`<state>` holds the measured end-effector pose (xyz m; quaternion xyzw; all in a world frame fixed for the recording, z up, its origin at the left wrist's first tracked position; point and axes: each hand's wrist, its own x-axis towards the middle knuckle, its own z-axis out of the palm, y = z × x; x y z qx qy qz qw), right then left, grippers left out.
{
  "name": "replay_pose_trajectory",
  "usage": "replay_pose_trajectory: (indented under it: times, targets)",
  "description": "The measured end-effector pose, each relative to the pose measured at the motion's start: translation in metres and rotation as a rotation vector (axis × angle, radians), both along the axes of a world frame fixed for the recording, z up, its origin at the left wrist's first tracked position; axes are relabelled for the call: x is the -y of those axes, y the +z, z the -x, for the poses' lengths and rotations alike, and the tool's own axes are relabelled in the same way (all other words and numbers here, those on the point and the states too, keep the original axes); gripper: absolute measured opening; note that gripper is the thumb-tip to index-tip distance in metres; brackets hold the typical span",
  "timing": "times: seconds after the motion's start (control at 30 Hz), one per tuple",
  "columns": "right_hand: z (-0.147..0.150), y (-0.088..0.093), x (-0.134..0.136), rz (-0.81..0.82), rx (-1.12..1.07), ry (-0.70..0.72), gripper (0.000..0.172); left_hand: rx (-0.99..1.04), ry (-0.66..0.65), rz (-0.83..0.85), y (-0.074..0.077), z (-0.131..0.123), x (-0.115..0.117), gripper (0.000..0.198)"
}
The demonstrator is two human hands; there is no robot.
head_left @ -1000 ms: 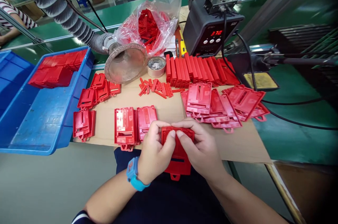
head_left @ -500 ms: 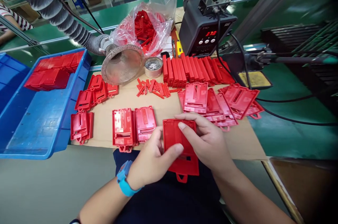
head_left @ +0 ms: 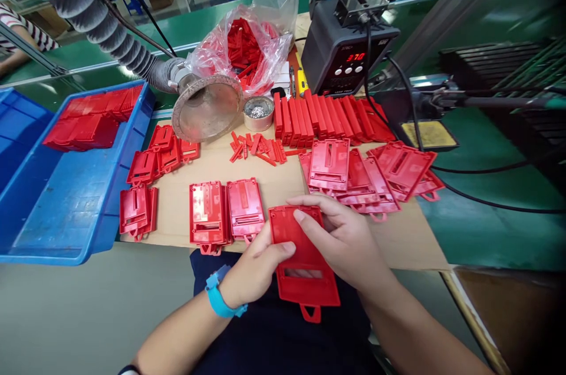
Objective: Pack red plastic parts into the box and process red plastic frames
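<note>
My left hand point(head_left: 254, 263) and right hand point(head_left: 340, 242) are closed on a red plastic plate point(head_left: 305, 295), gripping its upper part over my lap. Just beyond my left hand, two red plates point(head_left: 245, 207) lie on cardboard point(head_left: 177, 210); a red plate pile point(head_left: 329, 165) lies ahead of my right hand.

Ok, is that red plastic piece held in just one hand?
No, the left hand and the right hand both grip the red plastic piece.

The plastic piece point(head_left: 305, 280) is bright red, the tray point(head_left: 79, 251) is blue, and a far sleeve point(head_left: 17, 33) has dark stripes.
</note>
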<state>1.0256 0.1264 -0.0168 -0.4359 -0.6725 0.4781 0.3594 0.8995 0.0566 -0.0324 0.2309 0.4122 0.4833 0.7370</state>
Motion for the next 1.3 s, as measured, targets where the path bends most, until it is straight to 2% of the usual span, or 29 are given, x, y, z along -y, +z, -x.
replay_pose_trajectory:
  times: [0.17,0.37,0.5,0.6,0.73,0.8,0.9,0.97,1.03,1.13,1.2,1.3]
  targets:
    - [0.002,-0.002,0.000,0.027,0.029,-0.005,0.016,-0.238,0.012,-0.034,0.004,-0.002,-0.002,0.040]
    - [0.001,-0.008,0.002,0.080,-0.008,0.022,0.018,-0.191,0.052,-0.025,0.007,-0.005,-0.004,0.040]
    - [-0.003,-0.015,0.008,0.117,-0.065,0.000,0.036,-0.238,0.154,-0.058,0.005,-0.006,-0.007,0.040]
    - [-0.004,-0.018,0.008,0.048,0.025,-0.012,0.030,-0.359,0.191,-0.107,0.010,-0.003,-0.004,0.040]
    - [0.008,-0.020,-0.002,0.003,0.120,-0.023,0.022,-0.679,0.125,-0.099,0.026,0.020,0.012,0.060]
    - [0.021,-0.022,-0.008,-0.017,0.152,-0.007,0.023,-0.940,0.243,-0.077,0.032,0.041,0.020,0.060]
    - [0.042,-0.028,-0.014,-0.101,0.248,0.008,0.026,-1.433,0.542,-0.159,0.028,0.072,0.022,0.043]
    - [0.055,-0.031,-0.015,-0.167,0.377,0.003,0.028,-1.611,0.596,-0.209,0.020,0.085,0.020,0.041]
    - [0.063,-0.032,-0.014,-0.224,0.534,0.002,0.033,-1.553,0.526,-0.190,0.011,0.090,0.018,0.046]
    - [0.064,-0.029,-0.013,-0.263,0.667,0.015,0.043,-1.331,0.430,-0.125,0.000,0.089,0.018,0.051]
    - [0.059,-0.026,-0.016,-0.269,0.654,0.027,0.044,-1.268,0.447,-0.100,-0.004,0.088,0.020,0.054]
    - [0.051,-0.023,-0.033,-0.307,0.672,0.020,0.037,-1.226,0.506,-0.076,-0.006,0.090,0.022,0.057]
